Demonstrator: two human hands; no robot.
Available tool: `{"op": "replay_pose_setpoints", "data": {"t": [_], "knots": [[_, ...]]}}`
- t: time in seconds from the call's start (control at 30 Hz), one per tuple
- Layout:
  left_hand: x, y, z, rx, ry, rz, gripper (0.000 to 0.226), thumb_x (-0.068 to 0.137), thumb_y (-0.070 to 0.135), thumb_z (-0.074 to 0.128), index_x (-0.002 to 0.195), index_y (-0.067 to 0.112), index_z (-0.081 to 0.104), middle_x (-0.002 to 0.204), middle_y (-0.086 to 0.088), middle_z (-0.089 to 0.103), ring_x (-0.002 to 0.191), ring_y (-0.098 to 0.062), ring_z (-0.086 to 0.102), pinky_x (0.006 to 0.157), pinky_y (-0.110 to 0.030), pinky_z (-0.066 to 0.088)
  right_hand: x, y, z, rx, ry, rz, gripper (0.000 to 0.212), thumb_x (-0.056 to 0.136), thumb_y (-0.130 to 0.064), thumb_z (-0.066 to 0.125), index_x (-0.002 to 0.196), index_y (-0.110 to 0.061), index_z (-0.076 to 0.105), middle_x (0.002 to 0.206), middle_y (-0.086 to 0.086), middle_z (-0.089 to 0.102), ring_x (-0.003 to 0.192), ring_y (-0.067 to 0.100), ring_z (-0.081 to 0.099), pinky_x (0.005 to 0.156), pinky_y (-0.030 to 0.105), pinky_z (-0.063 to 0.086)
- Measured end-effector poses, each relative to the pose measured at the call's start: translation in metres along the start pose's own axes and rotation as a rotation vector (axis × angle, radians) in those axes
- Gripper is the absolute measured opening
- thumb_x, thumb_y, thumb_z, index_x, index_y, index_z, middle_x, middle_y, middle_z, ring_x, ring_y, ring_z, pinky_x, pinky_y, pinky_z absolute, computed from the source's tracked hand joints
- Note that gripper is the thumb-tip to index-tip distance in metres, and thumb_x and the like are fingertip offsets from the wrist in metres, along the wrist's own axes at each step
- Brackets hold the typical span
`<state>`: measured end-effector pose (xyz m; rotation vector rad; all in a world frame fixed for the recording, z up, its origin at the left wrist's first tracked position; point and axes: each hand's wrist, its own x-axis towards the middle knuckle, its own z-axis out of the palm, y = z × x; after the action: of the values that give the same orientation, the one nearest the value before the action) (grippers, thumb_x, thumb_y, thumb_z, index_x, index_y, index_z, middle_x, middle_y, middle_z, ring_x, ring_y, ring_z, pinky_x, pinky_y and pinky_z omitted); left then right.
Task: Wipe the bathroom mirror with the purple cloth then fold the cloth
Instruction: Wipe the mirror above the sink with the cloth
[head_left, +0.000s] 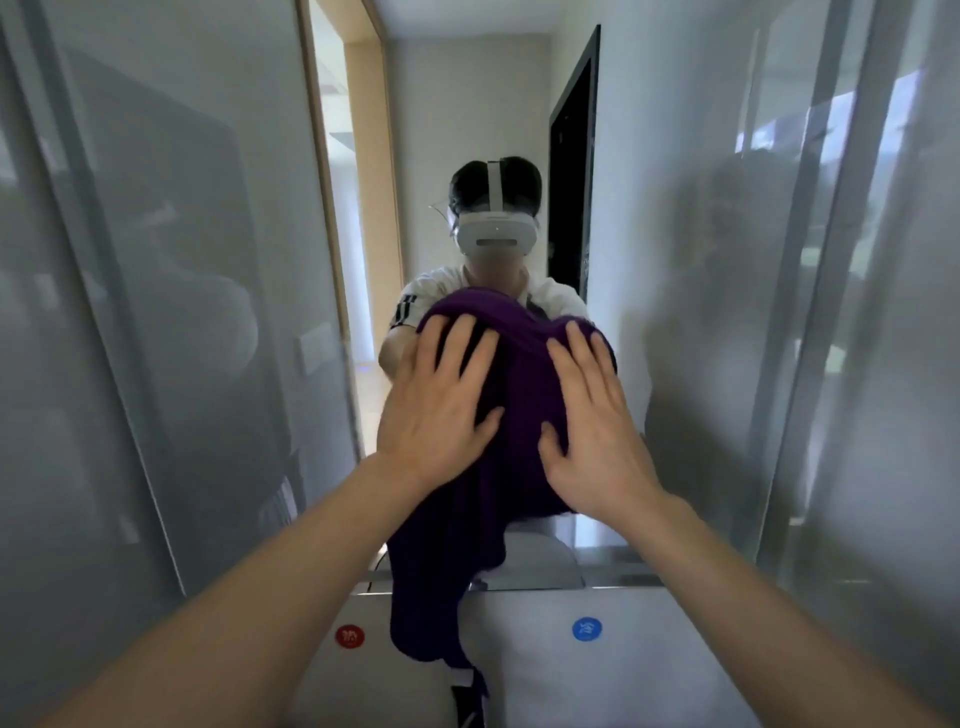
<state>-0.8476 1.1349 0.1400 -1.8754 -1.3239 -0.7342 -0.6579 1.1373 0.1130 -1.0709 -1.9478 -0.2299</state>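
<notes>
On mirror (467, 104), flat left hand (436, 415), right hand (597, 436) pressing purple cloth (514, 374)

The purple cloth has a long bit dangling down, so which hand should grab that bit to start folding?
Probably the left hand. The purple cloth hangs low below it, toward the red sticker. The right hand can keep the top pinned against the mirror.

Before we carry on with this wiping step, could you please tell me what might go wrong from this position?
1. The dark purple cloth is only pressed flat against the mirror glass by the open left hand and right hand; neither has a grip, so it could slide down.
2. Its long tail hangs over the white basin fitting between the round red sticker and round blue sticker, where it may snag or get wet.
</notes>
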Motion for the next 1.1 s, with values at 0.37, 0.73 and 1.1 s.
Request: {"op": "replay_pose_setpoints", "data": {"t": [0.37,0.73,1.1], "knots": [[0.010,-0.057,0.005,0.059,0.036,0.138,0.075,0.092,0.043,0.051,0.157,0.012,0.032,0.164,-0.014,0.028,0.155,-0.034,0.014,0.126,-0.052,0.014,0.023,-0.040,0.032,-0.200,-0.093,-0.239,0.081,0.080,-0.018,0.048,0.157,-0.004,0.025,0.168,0.012,0.015,0.156,0.025,0.004,0.124,0.050,0.017],[-0.007,-0.086,-0.023,-0.063,0.044,0.270,0.075,0.070,0.020,0.060,0.142,0.006,0.051,0.154,-0.012,0.044,0.150,-0.033,0.028,0.127,-0.044,0.014,0.051,-0.039,-0.006,-0.170,0.050,-0.314,0.048,0.079,-0.011,0.058,0.126,-0.004,0.055,0.136,0.013,0.049,0.124,0.025,0.046,0.098,0.032,0.045],[-0.012,-0.107,0.002,-0.013,0.197,-0.127,0.078,0.090,0.045,0.050,0.153,0.005,0.026,0.161,-0.018,0.021,0.154,-0.035,0.011,0.127,-0.046,0.010,0.098,-0.053,0.036,-0.229,0.234,-0.367,0.061,0.091,-0.025,0.045,0.148,-0.003,0.044,0.160,0.011,0.036,0.145,0.034,0.034,0.115,0.054,0.032]]}}
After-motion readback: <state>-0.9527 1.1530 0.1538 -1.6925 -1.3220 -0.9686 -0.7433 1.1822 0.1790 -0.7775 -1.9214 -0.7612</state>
